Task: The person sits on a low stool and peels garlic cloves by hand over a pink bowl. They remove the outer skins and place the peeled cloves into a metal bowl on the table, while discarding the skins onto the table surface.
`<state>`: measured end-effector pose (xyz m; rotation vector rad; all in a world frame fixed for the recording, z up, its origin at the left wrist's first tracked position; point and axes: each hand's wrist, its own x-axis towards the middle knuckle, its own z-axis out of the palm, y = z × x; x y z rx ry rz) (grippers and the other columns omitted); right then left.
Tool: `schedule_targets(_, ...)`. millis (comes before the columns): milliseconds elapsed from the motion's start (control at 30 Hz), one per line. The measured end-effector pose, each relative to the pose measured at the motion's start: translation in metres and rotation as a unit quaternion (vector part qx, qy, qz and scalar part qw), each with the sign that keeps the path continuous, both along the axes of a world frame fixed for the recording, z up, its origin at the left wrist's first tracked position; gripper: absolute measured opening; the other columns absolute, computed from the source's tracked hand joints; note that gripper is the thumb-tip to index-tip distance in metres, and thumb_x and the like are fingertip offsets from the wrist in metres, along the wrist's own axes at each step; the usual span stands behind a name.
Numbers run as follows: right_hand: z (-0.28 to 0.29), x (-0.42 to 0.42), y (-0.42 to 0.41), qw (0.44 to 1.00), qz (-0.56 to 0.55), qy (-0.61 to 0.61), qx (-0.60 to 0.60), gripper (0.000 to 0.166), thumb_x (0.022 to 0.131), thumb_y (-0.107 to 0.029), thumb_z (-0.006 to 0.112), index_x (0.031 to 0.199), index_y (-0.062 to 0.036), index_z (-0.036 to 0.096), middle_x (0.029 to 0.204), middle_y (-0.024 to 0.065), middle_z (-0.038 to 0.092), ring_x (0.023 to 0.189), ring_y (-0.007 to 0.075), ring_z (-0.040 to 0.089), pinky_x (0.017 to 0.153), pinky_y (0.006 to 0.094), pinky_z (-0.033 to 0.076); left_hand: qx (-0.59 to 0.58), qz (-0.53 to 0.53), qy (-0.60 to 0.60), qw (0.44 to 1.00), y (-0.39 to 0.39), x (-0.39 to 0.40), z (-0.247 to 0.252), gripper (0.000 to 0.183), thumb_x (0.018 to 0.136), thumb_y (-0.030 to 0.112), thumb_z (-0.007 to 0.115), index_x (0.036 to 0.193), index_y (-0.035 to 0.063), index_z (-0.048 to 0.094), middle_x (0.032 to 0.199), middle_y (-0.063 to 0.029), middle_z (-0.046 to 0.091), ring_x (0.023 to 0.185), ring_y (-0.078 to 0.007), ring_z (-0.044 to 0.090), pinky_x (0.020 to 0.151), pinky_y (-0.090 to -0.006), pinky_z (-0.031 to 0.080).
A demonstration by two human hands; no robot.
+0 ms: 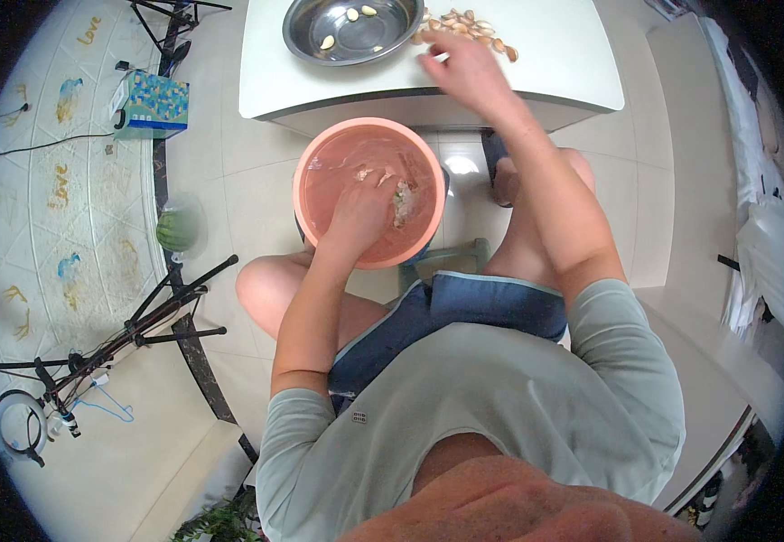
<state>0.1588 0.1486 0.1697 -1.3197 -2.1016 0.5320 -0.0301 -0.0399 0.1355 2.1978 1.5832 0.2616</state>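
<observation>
My left hand (365, 206) reaches down into a pink plastic bucket (302, 193) between my knees. Its fingertips are beside pale, papery scraps (403, 203) that look like garlic skins; whether it grips anything is hidden. Over the white tabletop (548, 74), my right hand (466, 68) is at the near edge of a pile of unpeeled garlic cloves (463, 24). Its thumb and index finger are apart, and nothing shows between them. Left of the pile stands a stainless steel bowl (355, 57) with several peeled garlic cloves (327, 43) inside.
A green stool (480, 254) is partly visible beneath me. To the left are a patterned box (155, 101), a watermelon (176, 230) under a translucent covering and a black tripod stand (182, 298). A pale cabinet-like surface (663, 156) runs along the right.
</observation>
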Motion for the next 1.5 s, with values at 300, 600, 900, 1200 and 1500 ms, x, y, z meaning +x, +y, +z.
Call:
schedule_targets(300, 0.015, 0.043, 0.062, 0.991, -0.122, -0.024, -0.040, 0.032, 0.083, -0.021, 0.055, 0.101, 0.0025, 0.067, 0.084, 0.0213, 0.068, 0.081, 0.0313, 0.067, 0.077, 0.0398, 0.052, -0.072, 0.013, 0.003, 0.997, 0.013, 0.006, 0.007, 0.036, 0.082, 0.012, 0.062, 0.117, 0.0026, 0.057, 0.118, -0.0192, 0.057, 0.099, -0.0379, 0.060, 0.083, -0.0436, 0.051)
schedule_targets(600, -0.013, -0.001, 0.077, 0.988, -0.089, -0.124, 0.009, 0.027, 0.081, -0.021, 0.057, 0.085, 0.0012, 0.070, 0.089, 0.0265, 0.063, 0.087, 0.0376, 0.061, 0.080, 0.0445, 0.050, -0.063, 0.048, -0.021, 0.997, 0.013, 0.002, 0.007, 0.037, 0.084, 0.014, 0.062, 0.119, 0.0025, 0.057, 0.117, -0.0184, 0.058, 0.101, -0.0372, 0.059, 0.085, -0.0439, 0.050)
schedule_targets(900, -0.008, -0.015, 0.068, 0.982, -0.128, -0.141, -0.007, 0.020, 0.081, -0.013, 0.058, 0.093, 0.0008, 0.067, 0.097, 0.0261, 0.060, 0.089, 0.0383, 0.061, 0.081, 0.0448, 0.049, -0.081, 0.078, -0.026, 0.993, 0.006, -0.014, 0.007, 0.034, 0.085, 0.011, 0.059, 0.118, 0.0041, 0.057, 0.118, -0.0194, 0.057, 0.105, -0.0376, 0.057, 0.089, -0.0454, 0.047)
schedule_targets(1200, -0.058, 0.008, 0.096, 0.966, -0.064, -0.168, 0.186, 0.020, 0.075, -0.008, 0.061, 0.093, 0.0011, 0.063, 0.087, 0.0247, 0.063, 0.087, 0.0409, 0.060, 0.078, 0.0471, 0.047, 0.012, 0.085, -0.040, 0.996, -0.003, -0.036, -0.008, 0.035, 0.083, 0.018, 0.061, 0.116, 0.0067, 0.059, 0.108, -0.0173, 0.062, 0.101, -0.0352, 0.059, 0.087, -0.0448, 0.047)
schedule_targets(1500, -0.059, 0.013, 0.102, 0.956, -0.019, -0.210, 0.202, 0.015, 0.074, -0.012, 0.060, 0.082, 0.0008, 0.063, 0.079, 0.0227, 0.062, 0.080, 0.0399, 0.060, 0.075, 0.0478, 0.048, 0.139, 0.134, -0.122, 0.974, -0.005, -0.053, 0.008, 0.019, 0.080, 0.015, 0.060, 0.095, 0.0031, 0.064, 0.088, -0.0152, 0.064, 0.085, -0.0333, 0.061, 0.078, -0.0421, 0.049)
